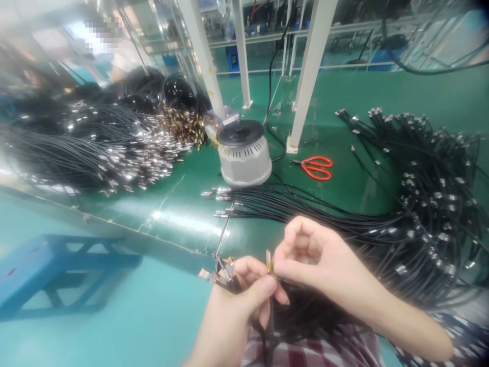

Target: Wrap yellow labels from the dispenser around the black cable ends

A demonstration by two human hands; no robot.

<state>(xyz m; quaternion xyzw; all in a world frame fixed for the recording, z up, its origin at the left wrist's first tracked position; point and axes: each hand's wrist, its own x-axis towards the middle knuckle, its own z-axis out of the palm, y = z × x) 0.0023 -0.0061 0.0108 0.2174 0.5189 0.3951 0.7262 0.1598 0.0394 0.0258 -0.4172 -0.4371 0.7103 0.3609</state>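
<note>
My left hand (244,290) is closed around several black cables, whose flat metal-tipped ends (225,275) stick out past the back of the fingers. Between its thumb and forefinger one black cable stands upright, with a metal tip and a yellowish band at its end (269,261). My right hand (305,250) is pinched shut, its thumb and fingertips right beside that cable end; what lies between them is hidden. Below both hands, more dark cables run across my lap. Close behind them, a row of black cables (290,201) lies on the green table with silvery ends pointing left.
A grey round device (244,163) with a black disc top stands mid-table beside red-handled snips (316,168). Large cable heaps lie left (114,142) and right (431,193). White posts (311,71) rise behind. A blue stool (69,270) stands on the floor at left.
</note>
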